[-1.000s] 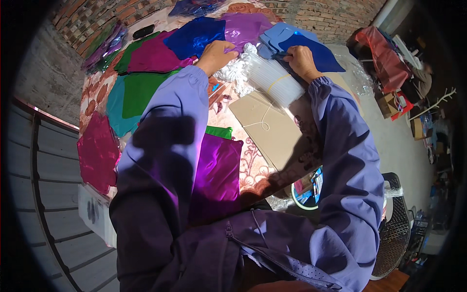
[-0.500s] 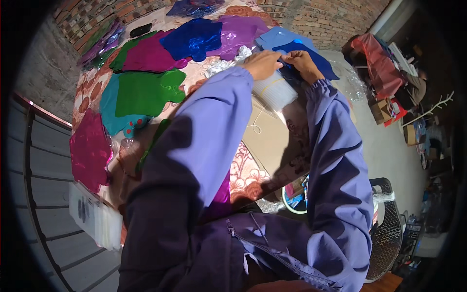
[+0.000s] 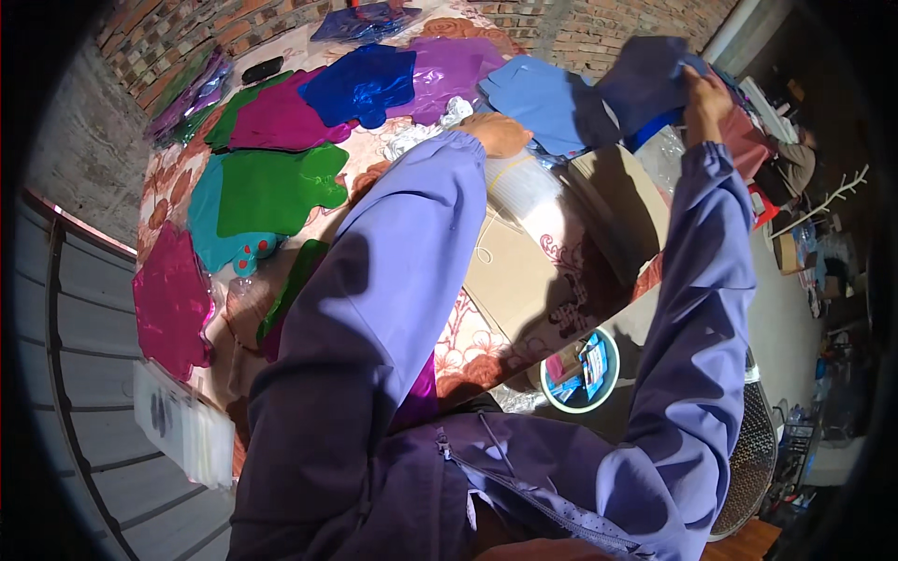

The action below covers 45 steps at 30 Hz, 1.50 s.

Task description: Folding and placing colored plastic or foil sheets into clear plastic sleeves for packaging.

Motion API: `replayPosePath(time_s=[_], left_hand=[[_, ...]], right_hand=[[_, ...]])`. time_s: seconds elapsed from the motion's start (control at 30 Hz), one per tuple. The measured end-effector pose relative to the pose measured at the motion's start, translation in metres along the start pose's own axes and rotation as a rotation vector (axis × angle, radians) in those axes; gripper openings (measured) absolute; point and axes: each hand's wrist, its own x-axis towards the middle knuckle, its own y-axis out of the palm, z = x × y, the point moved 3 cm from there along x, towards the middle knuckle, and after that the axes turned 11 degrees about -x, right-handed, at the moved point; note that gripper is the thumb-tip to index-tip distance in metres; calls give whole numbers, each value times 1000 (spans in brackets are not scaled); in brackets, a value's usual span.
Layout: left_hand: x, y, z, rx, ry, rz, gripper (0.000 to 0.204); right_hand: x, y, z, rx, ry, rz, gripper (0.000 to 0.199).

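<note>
My right hand (image 3: 708, 101) is raised at the far right of the table, fingers closed on the edge of a flat dark blue foil balloon (image 3: 644, 82). The balloon hangs to the left of that hand, above a light blue balloon pile (image 3: 533, 98). My left hand (image 3: 501, 135) is at the far end of a banded bundle of translucent plastic (image 3: 527, 187). Its fingers are mostly hidden, so I cannot see whether they hold anything. Crumpled white material (image 3: 416, 138) lies just left of it.
Flat balloons in green (image 3: 281, 187), magenta (image 3: 173, 294), blue (image 3: 360, 84) and lilac (image 3: 454, 75) spread over the flowered cloth. Brown cardboard (image 3: 510, 280) lies in the middle, with more cardboard (image 3: 627, 187) to its right. A round bin (image 3: 613, 374) stands below the table edge.
My right hand has moved away from my left, up and right, carrying the dark blue balloon. The light blue pile and the cardboard at right are more exposed. My left hand has barely moved.
</note>
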Motion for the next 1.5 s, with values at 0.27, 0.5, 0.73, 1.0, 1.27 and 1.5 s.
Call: replayPosePath(time_s=[0.27,0.5,0.73,1.0,1.27,1.5], left_hand=[[-7,2,2,-143,84,-195,42],[-96,-109,-71,-409,363,-954,89],[-183,-143,-108,-454,376,-493,61],[-301,-130,-107,-1048,100,-693,32],[-356,-86,-104,-1061,266,-941,43],[-411,-86,-117,-1119,60,-933,50]], right_hand=[[12,-47,72,-380,-176,45,31],[-105,-1,154,-318,-457,1196,21],[-216,8,247,-22,-481,1716,33],[-267,-2,254,361,-236,1388,26],[-347,4,255,204,-109,1740,16],[-362,-13,280,222,-285,1556,8]])
